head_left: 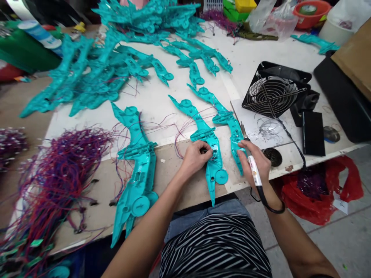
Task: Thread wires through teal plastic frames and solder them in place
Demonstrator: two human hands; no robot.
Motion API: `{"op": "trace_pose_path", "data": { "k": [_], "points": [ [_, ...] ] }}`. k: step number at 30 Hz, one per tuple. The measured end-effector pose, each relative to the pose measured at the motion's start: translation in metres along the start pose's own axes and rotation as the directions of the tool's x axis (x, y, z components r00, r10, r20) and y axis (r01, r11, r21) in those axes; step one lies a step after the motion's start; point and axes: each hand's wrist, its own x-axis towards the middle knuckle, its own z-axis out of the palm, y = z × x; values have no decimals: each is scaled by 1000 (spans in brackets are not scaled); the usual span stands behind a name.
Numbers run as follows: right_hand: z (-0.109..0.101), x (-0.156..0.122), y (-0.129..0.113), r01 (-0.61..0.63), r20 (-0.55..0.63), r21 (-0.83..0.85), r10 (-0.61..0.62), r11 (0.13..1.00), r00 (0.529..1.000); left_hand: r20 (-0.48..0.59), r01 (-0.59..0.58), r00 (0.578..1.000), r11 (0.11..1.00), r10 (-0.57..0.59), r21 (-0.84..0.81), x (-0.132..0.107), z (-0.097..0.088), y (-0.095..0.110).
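Observation:
My left hand (197,155) is closed in a pinch over the middle of a turquoise plastic part (213,172) with wires. What its fingertips hold, beside a small dark slot in that part, is hidden. My right hand (256,160) grips a soldering iron (254,170) with a white handle, its tip pointing up and away from me. Just left of that hand, its fingers close to the edge, lies another turquoise part (236,133). A third wired turquoise part (136,166) lies left of my left hand, overhanging the table's front edge.
A heap of turquoise parts (145,17) fills the back. Red and purple wires (66,166) pile up at left. A black fan (274,90), a black box (313,133) and a round dark tin (272,156) stand at right. Below hangs a red bag (304,208).

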Motion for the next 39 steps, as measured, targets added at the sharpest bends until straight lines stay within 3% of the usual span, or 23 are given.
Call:
{"op": "trace_pose_path", "data": {
  "k": [6, 8, 10, 12, 14, 18, 21, 25, 28, 34, 39],
  "points": [
    [18, 11, 11, -8, 75, -18, 9, 1000, 997, -3, 38, 999, 986, -38, 160, -21, -17, -5],
    [22, 12, 14, 1, 99, -23, 1, 1000, 995, -67, 23, 998, 976, -8, 218, -28, -26, -9],
    [24, 14, 16, 11, 114, -37, -7, 999, 993, -205, 1, 977, 958, 60, 287, -27, -35, -12],
    [26, 16, 18, 15, 108, -51, -9, 999, 994, -338, 14, 932, 920, 130, 391, -12, -42, -13],
    [28, 19, 22, 8, 93, -57, -3, 998, 996, -378, 69, 914, 862, 147, 502, 12, -46, -12],
    [34, 22, 29, -16, 103, -31, 19, 999, 994, -343, 235, 939, 775, -25, 586, 62, -44, -1],
    [36, 22, 31, -16, 105, -19, 18, 1000, 994, -354, 274, 932, 779, -71, 564, 75, -45, 11],
    [36, 21, 29, -21, 108, -17, 22, 1000, 994, -391, 271, 918, 824, -66, 497, 64, -56, 27],
    [33, 21, 28, -35, 139, -20, 38, 999, 990, -402, 313, 907, 842, -127, 439, 46, -60, 31],
    [26, 28, 29, -19, 139, -10, 20, 1000, 990, -378, 380, 896, 841, -232, 385, 3, -47, 12],
    [26, 31, 31, 6, 147, -13, -4, 1000, 989, -368, 409, 882, 867, -295, 286, -15, -36, 6]
  ]
}}
